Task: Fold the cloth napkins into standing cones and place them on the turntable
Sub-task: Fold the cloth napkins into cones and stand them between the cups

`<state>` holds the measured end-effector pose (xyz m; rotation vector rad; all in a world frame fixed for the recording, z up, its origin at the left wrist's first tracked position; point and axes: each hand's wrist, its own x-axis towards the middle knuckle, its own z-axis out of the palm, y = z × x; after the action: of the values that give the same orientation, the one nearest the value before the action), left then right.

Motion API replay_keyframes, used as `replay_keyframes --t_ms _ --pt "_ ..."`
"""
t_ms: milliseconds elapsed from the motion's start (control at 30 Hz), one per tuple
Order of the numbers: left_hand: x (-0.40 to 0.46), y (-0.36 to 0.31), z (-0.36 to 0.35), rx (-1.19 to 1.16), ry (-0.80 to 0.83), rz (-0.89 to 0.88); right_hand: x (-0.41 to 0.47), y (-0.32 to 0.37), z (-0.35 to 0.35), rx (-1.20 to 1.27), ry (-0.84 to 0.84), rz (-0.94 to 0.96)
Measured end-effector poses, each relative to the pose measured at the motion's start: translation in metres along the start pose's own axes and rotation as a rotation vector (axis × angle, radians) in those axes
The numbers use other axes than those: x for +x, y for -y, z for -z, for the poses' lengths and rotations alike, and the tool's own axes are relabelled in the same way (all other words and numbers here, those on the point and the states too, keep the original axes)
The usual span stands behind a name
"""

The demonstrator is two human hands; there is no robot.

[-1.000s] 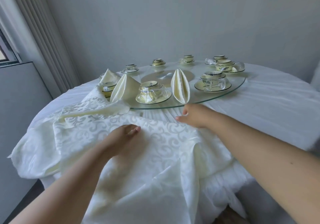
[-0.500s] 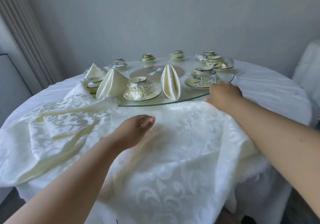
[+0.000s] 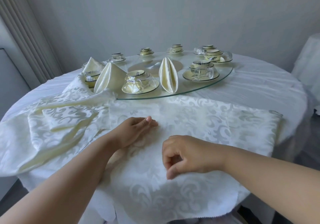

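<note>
A cream damask napkin (image 3: 199,120) lies spread flat on the table in front of me, its near edge hanging over the table's rim. My left hand (image 3: 135,131) rests flat on it with straight fingers. My right hand (image 3: 187,156) hovers just above the napkin's near part, fingers loosely curled, holding nothing. More napkins (image 3: 57,118) lie crumpled in a pile to the left. On the glass turntable (image 3: 223,78) stand three folded napkins: a cone (image 3: 109,78), another cone behind it (image 3: 92,63), and a closed pointed one (image 3: 168,75).
Several cream cup-and-saucer sets with glass cups ring the turntable, one (image 3: 140,83) between the folded napkins. The round table (image 3: 259,85) has a white cloth. A covered chair (image 3: 308,68) stands at the right, curtains at the left.
My right hand has drawn back from the turntable's edge to the near side, leaving the napkin spread flat to the right. My left hand now lies flat on the cloth.
</note>
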<state>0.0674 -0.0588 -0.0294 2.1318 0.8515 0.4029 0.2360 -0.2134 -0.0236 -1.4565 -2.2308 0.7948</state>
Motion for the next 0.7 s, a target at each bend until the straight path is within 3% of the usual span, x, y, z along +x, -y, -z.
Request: replay_keyframes --t_ms 233,333,500,600,700 --pt "-0.027 -0.007 0.017 -0.368 0.124 -0.065 0.001 -0.005 0.015 0.117 -0.076 -0.097" --pt "-0.032 -0.001 0.016 -0.303 0.223 -0.036 -0.002 0.002 0.002 -0.159 -0.019 0.039" --pt "-0.036 -0.004 0.011 -0.187 0.269 -0.045 -0.001 0.006 -0.007 -0.117 -0.015 0.026" --pt "-0.035 -0.003 0.014 -0.207 0.311 -0.019 -0.001 0.004 0.003 0.114 -0.042 -0.035" --pt "-0.036 -0.002 0.018 -0.431 0.428 -0.018 0.006 -0.019 0.025 0.448 -0.295 -0.164"
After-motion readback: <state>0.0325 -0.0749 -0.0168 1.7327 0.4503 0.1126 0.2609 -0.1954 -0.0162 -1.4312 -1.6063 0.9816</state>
